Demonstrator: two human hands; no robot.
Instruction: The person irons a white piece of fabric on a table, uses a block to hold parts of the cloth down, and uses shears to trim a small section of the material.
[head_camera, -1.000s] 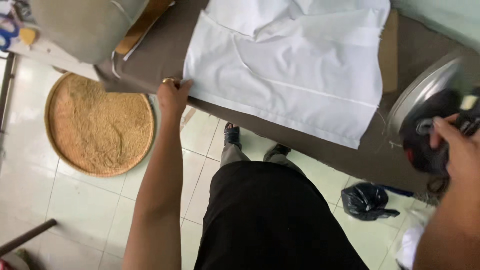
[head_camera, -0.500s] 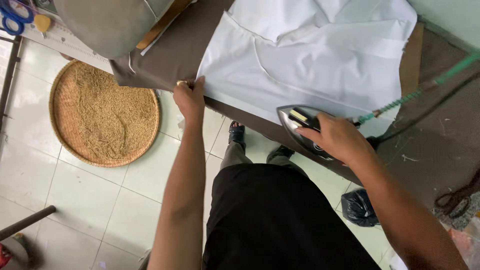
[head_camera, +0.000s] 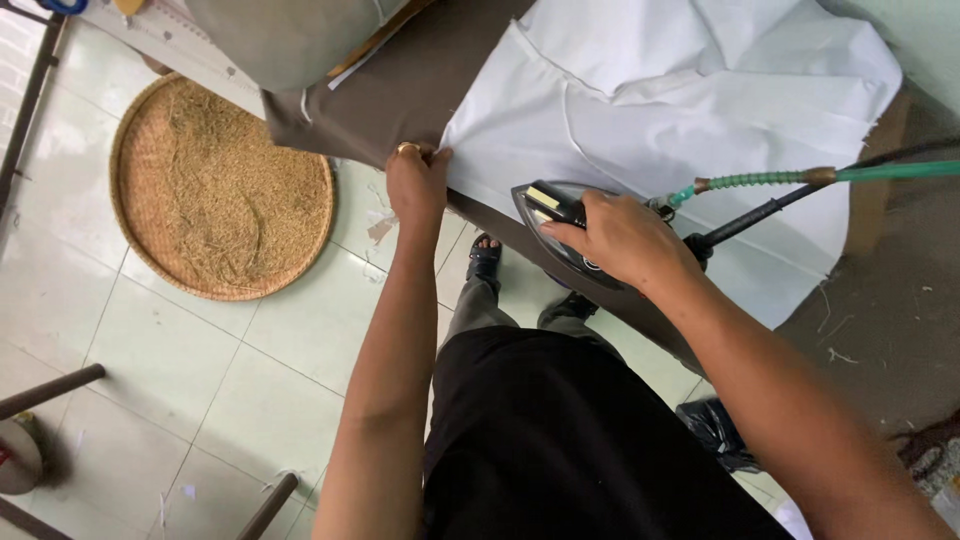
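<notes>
- Your left hand pinches the near-left corner of the white cloth at the table edge; fingers closed on the hem, a gold ring on one of them.
- Your right hand wraps the handle of the iron, fingers curled shut around it.
- Iron: black body, polished metal sole with a pointed nose aimed at 9 o'clock, sitting on the cloth's near edge, at 3 o'clock from your left hand.
- From the iron's back end, a green hose with a coiled sleeve and a black cord both run off towards 3 o'clock.
- Cloth: smooth, matte white, flat with a few soft folds and a stitched seam line; raw frayed edge on the far right.
- It lies on a table padded in dull brown fabric.
- Round woven basket tray on the tiled floor at 9 o'clock from your left hand; shallow, holding a thin layer of tan husked grain.
- Black plastic bag, crumpled, on the floor at 6 o'clock from the iron.
</notes>
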